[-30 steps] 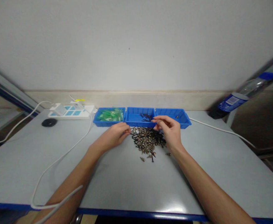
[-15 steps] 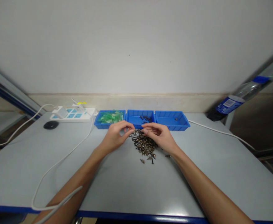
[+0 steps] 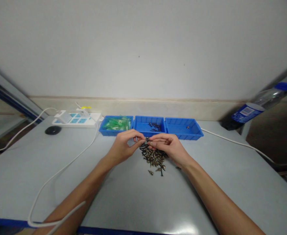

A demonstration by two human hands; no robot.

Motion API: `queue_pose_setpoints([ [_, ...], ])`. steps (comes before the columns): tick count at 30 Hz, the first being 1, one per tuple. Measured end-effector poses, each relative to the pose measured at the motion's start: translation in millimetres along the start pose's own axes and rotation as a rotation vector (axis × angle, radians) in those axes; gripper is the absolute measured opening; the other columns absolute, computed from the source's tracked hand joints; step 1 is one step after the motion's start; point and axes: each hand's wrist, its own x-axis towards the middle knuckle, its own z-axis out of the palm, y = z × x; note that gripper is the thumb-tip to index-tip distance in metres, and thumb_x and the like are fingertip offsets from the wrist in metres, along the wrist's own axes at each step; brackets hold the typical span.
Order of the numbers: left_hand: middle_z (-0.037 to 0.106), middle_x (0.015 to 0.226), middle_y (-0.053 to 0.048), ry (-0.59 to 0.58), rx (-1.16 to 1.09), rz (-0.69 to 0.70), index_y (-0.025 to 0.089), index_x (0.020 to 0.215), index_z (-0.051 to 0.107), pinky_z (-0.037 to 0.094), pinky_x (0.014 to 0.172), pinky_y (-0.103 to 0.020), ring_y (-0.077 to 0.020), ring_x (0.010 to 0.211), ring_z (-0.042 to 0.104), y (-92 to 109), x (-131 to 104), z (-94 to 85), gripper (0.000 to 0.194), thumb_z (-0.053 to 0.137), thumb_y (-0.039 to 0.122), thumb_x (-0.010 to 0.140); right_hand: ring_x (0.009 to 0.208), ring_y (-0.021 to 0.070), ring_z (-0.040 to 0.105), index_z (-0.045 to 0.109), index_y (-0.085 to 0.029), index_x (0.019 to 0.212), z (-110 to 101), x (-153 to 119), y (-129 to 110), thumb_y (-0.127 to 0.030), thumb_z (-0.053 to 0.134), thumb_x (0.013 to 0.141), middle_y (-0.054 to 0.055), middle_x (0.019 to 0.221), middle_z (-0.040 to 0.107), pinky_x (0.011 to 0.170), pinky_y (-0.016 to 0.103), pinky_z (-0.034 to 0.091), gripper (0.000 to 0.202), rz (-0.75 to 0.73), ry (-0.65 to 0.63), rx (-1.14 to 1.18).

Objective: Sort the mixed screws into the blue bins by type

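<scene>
Both hands meet over a heap of small dark and brassy screws (image 3: 155, 157) on the table. My left hand (image 3: 124, 145) is closed, thumb and forefinger pinched together at the heap's far edge. From the other side my right hand (image 3: 171, 147) is also closed, its fingertips almost touching the left ones. A tiny dark metal piece shows between the fingertips, too small to name. Just behind the hands, the middle blue bin (image 3: 143, 124) holds several dark screws (image 3: 155, 126). A single small metal piece (image 3: 188, 127) lies in the right blue bin (image 3: 177, 124).
Green plastic pieces (image 3: 117, 123) fill the left blue bin (image 3: 104, 132). A white power strip (image 3: 78, 120) and a black round object (image 3: 53, 130) stand farther left. A white cable (image 3: 60, 169) crosses the table at left. At the right back leans a bottle (image 3: 248, 111).
My hands have drawn closer together at the fingertips, with the left shifted slightly right. The whole view has shifted a little.
</scene>
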Motion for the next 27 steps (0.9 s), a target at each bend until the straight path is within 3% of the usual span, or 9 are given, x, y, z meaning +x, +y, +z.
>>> queue_pose_setpoints([
  [3, 0.072, 0.086, -0.002, -0.033, 0.037, 0.014, 0.017, 0.093, 0.069, 0.050, 0.074, -0.027, -0.0142, 0.077, 0.064, -4, -2, -0.5, 0.002, 0.067, 0.018, 0.092, 0.073, 0.0154, 0.074, 0.080, -0.022, 0.088, -1, 2, 4, -0.032, 0.085, 0.073, 0.004, 0.078, 0.079, 0.074, 0.030, 0.056, 0.018, -0.005, 0.034, 0.023],
  [6, 0.072, 0.093, -0.004, -0.157, 0.142, 0.042, 0.018, 0.100, 0.067, 0.051, 0.079, -0.029, -0.0170, 0.086, 0.066, -12, -4, -3.3, 0.008, 0.063, 0.015, 0.094, 0.072, 0.0149, 0.072, 0.080, -0.021, 0.088, -4, 5, 5, -0.032, 0.083, 0.075, 0.005, 0.078, 0.079, 0.073, 0.029, 0.054, 0.017, -0.040, 0.127, 0.028],
  [11, 0.069, 0.097, -0.006, -0.386, 0.307, 0.022, 0.018, 0.099, 0.065, 0.051, 0.081, -0.033, -0.0208, 0.091, 0.064, -23, -8, -8.7, 0.010, 0.059, 0.013, 0.093, 0.092, 0.0199, 0.073, 0.080, -0.023, 0.101, -6, 7, -2, -0.028, 0.079, 0.075, 0.008, 0.113, 0.077, 0.082, 0.033, 0.054, 0.027, -0.149, 0.332, 0.141],
  [14, 0.067, 0.092, -0.005, -0.451, 0.355, -0.004, 0.018, 0.093, 0.064, 0.051, 0.079, -0.032, -0.0207, 0.090, 0.063, -26, -9, -8.8, 0.007, 0.058, 0.013, 0.093, 0.092, 0.0206, 0.073, 0.079, -0.023, 0.102, -5, 6, -7, -0.025, 0.078, 0.073, 0.008, 0.118, 0.075, 0.080, 0.033, 0.054, 0.029, -0.154, 0.360, 0.178],
  [20, 0.063, 0.087, -0.005, -0.413, 0.360, -0.008, 0.017, 0.084, 0.060, 0.049, 0.074, -0.030, -0.0188, 0.083, 0.061, -25, -10, -6.5, 0.014, 0.052, 0.013, 0.095, 0.078, 0.0167, 0.069, 0.079, -0.022, 0.094, -4, 4, -4, -0.028, 0.076, 0.074, 0.008, 0.111, 0.076, 0.068, 0.029, 0.053, 0.022, -0.107, 0.321, 0.126],
  [27, 0.064, 0.083, -0.006, -0.328, 0.433, 0.066, 0.016, 0.088, 0.060, 0.050, 0.070, -0.029, -0.0188, 0.078, 0.061, -22, -10, -7.7, 0.015, 0.047, 0.015, 0.098, 0.071, 0.0152, 0.066, 0.079, -0.020, 0.090, -6, 6, -1, -0.028, 0.075, 0.073, 0.008, 0.102, 0.078, 0.065, 0.029, 0.050, 0.019, -0.127, 0.321, 0.094],
])
